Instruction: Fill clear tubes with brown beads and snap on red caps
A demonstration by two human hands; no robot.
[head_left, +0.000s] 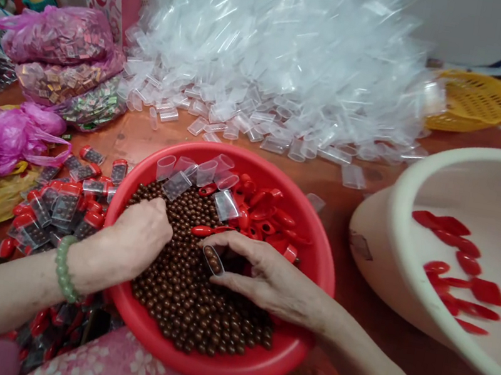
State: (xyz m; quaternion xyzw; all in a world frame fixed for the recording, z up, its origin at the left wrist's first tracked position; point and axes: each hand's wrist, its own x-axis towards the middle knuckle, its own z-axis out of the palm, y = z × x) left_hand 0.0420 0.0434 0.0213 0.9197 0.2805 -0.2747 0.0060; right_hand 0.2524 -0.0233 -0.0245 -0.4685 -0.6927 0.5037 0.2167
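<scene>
A red basin (329,276) holds many small shiny brown balls (194,305), with red plastic caps and pieces (270,210) heaped along its far right side. Between the thumb and fingers of my right hand (265,272) is a clear oval plastic tube (213,260), tilted with its opening towards me and brown balls inside. My left hand (137,239) is closed just over the balls at the basin's left; its fingertips are hidden, so what it holds does not show. Several clear tubes (206,172) lie at the basin's far edge.
A large pile of clear tubes (275,58) covers the back. A cream tub (373,251) with red pieces stands right, before a yellow basket (482,104). Filled red-capped tubes (67,203) lie left, near pink bags (60,34) of small packets.
</scene>
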